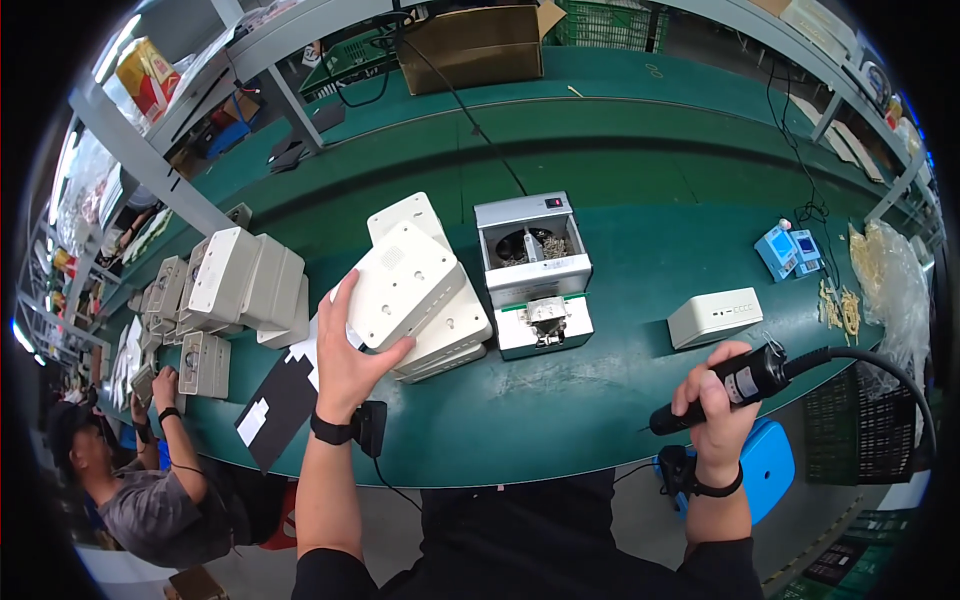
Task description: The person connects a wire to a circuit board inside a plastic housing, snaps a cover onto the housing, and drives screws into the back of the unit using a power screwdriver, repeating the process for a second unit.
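1. Black power screwdriver (766, 372): a pale label (741, 384) sits on its body, its fine print too small to read.
2. 2 small blue boxes (773, 253): pale and dark panels on their faces, any characters too small to make out.
3. Red-and-yellow package (148, 78): coloured printing, its lettering too blurred to read.
4. Silver machine (512, 213): 1 red switch (554, 203), any markings illegible.
5. No clear words or numbers.
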